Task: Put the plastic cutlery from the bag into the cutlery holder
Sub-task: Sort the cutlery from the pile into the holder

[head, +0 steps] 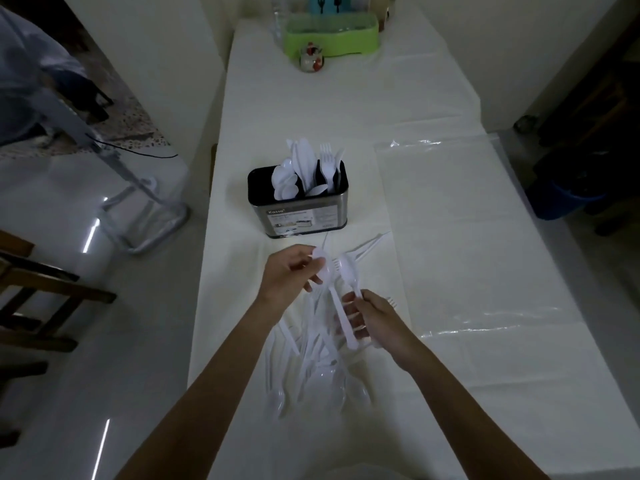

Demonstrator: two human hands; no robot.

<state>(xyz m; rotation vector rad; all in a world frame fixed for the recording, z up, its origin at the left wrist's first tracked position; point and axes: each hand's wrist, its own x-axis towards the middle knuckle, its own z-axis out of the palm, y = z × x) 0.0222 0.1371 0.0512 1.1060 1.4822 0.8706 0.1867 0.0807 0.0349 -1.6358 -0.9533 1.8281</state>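
Note:
A metal cutlery holder [298, 213] with a black inside stands mid-table, with white spoons, knives and forks upright in it. In front of it my left hand [289, 274] pinches the bowl of a white plastic spoon [335, 299]. My right hand [372, 315] grips the handle of a second white spoon [348, 271], and the first spoon's handle also runs down into its fingers. Below both hands lies a loose pile of white plastic cutlery [311, 362] on the tablecloth. The clear plastic bag [460, 237] lies flat to the right.
The long table [346, 109] has a white cloth. At its far end sit a green tray [330, 38] and a small round ornament [311, 58]. A wooden chair [38, 289] and a metal-legged stand [138, 202] are on the left, a blue bin [568, 199] on the right.

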